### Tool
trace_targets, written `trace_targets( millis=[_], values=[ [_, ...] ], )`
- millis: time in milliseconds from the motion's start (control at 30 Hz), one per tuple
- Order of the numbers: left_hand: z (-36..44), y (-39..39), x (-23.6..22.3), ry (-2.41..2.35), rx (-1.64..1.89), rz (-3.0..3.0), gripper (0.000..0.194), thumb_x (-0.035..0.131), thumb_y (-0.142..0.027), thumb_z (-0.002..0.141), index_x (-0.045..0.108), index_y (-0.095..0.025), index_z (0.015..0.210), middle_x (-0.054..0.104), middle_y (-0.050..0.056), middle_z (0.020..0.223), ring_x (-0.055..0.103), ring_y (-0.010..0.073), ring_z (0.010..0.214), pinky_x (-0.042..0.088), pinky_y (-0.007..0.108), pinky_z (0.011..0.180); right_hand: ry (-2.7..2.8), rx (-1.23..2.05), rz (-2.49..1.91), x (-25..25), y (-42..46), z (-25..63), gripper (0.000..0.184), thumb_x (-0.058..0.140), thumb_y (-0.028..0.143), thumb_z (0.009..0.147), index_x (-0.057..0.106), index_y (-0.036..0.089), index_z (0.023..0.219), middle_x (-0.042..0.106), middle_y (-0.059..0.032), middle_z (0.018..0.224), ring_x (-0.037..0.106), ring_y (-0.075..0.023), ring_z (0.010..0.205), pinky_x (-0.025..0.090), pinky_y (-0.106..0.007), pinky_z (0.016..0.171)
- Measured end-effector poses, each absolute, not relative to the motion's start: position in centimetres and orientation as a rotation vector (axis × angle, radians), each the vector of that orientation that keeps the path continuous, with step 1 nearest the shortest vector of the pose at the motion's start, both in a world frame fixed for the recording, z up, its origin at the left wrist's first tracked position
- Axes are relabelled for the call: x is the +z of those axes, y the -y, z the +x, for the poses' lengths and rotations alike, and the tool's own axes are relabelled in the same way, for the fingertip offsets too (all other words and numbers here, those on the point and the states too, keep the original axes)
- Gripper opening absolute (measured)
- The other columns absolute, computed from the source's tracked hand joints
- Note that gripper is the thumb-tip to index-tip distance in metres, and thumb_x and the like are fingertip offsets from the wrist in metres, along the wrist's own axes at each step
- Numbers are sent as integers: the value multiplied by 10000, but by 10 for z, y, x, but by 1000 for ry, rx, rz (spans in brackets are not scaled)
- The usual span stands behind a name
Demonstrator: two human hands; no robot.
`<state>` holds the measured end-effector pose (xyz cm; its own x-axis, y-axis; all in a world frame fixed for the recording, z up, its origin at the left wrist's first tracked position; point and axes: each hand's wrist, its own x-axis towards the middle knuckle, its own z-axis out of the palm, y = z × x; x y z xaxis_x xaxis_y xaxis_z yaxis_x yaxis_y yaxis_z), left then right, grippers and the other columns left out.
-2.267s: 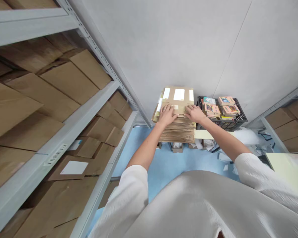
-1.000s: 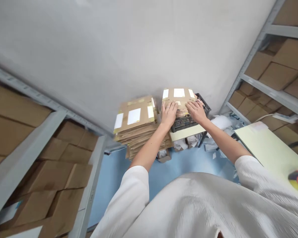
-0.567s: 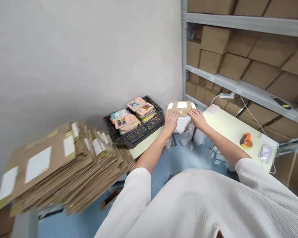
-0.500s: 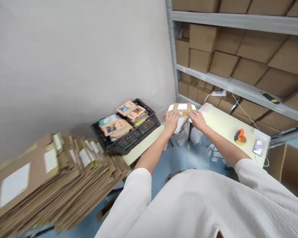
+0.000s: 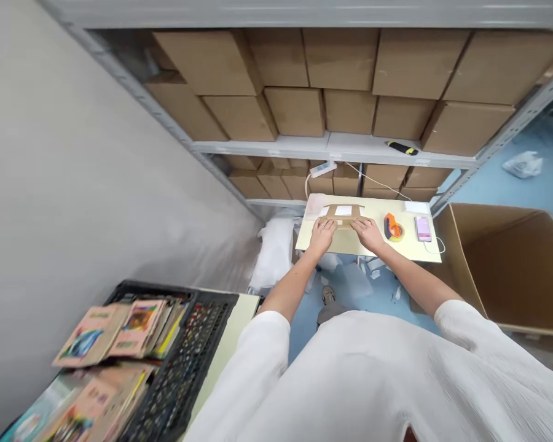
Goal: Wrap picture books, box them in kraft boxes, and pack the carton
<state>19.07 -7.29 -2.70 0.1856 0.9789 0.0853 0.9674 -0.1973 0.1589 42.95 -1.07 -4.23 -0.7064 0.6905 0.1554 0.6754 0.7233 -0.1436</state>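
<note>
Between my two hands is a flattened cardboard box, brown with white labels. My left hand is closed on its near left edge, fingers on top. On the near right edge, my right hand grips it the same way. The cardboard is over a pale yellow table; whether it touches the surface I cannot tell. Just right of my right hand sits an orange tape dispenser with yellow tape. A phone with a lit screen lies beyond it, by a white cable.
Shelves with cardboard boxes rise behind the table, a black-and-yellow cutter on one. A large open carton stands right. At lower left, a black crate holds books. Paper scraps and a white bag are on the floor.
The view has swung right, from the cardboard stack, past the book crate, to the yellow table. Both hands carried the flattened box along from the stack to over this table.
</note>
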Motion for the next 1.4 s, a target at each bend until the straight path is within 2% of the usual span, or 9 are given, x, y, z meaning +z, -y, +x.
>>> trace_targets(
  millis=[200, 400, 500, 633, 833, 1000, 1200, 1300, 1400],
  values=[
    [189, 12, -71, -1681, 166, 2470, 710, 462, -69, 990, 575, -270, 1661, 630, 131, 1665, 530, 270, 1587, 263, 530, 1395, 2667, 215, -1342, -74, -5, 436, 613, 410, 74, 1043, 656, 168, 1597, 712, -180, 1553, 595, -332, 1433, 345, -518, 1193],
    [185, -26, -109, -1512, 68, 2452, 725, 455, -52, 981, 567, -254, 1668, 592, 144, 1700, 480, 274, 1634, 251, 546, 1401, 2603, 299, -1612, -103, -7, 424, 595, 413, 94, 1056, 647, 145, 1601, 667, -208, 1599, 571, -361, 1435, 390, -508, 1148],
    [183, -33, -126, -1456, -3, 2394, 777, 478, -28, 938, 538, -242, 1683, 548, 151, 1735, 442, 280, 1660, 242, 577, 1401, 2617, 377, -1694, -116, -3, 418, 544, 437, 163, 1084, 653, 133, 1583, 657, -230, 1592, 587, -375, 1392, 418, -495, 1116],
    [180, -35, -146, -1469, -92, 2263, 791, 490, -12, 902, 536, -203, 1669, 495, 160, 1771, 392, 279, 1686, 256, 558, 1400, 2694, 554, -1664, -131, -5, 413, 479, 472, 271, 1119, 684, 148, 1531, 658, -212, 1580, 614, -358, 1351, 458, -462, 1094],
    [185, -39, -157, -1611, -46, 2117, 769, 549, -61, 913, 534, -211, 1667, 517, 171, 1743, 421, 324, 1650, 290, 593, 1382, 2702, 671, -1669, -140, -42, 421, 459, 472, 192, 1088, 703, 165, 1484, 655, -198, 1567, 632, -341, 1345, 497, -455, 1088],
    [212, -41, -160, -1679, -29, 2036, 668, 570, -95, 975, 562, -198, 1635, 503, 189, 1727, 457, 329, 1601, 383, 531, 1329, 2759, 718, -1613, -146, -90, 435, 481, 464, 147, 1038, 713, 170, 1449, 686, -206, 1487, 641, -364, 1299, 532, -490, 1049],
    [256, -36, -170, -1740, -42, 1925, 648, 581, -124, 995, 543, -195, 1638, 480, 191, 1733, 524, 350, 1533, 479, 504, 1241, 2828, 739, -1629, -165, -153, 441, 540, 481, 214, 1047, 627, 126, 1559, 501, -261, 1706, 546, -405, 1461, 490, -557, 1157],
    [270, -34, -176, -1781, -53, 1838, 650, 556, -146, 1008, 518, -180, 1656, 470, 203, 1743, 521, 369, 1539, 490, 526, 1231, 2850, 735, -1641, -175, -183, 440, 578, 535, 278, 1046, 576, 137, 1605, 381, -272, 1786, 434, -449, 1570, 414, -641, 1228],
    [277, -31, -180, -1798, -78, 1764, 670, 549, -156, 1002, 498, -170, 1669, 451, 215, 1760, 469, 386, 1589, 473, 571, 1251, 2837, 751, -1688, -185, -207, 437, 729, 629, 380, 1018, 455, 188, 1700, 276, -259, 1835, 301, -488, 1643, 350, -716, 1248]
  ],
)
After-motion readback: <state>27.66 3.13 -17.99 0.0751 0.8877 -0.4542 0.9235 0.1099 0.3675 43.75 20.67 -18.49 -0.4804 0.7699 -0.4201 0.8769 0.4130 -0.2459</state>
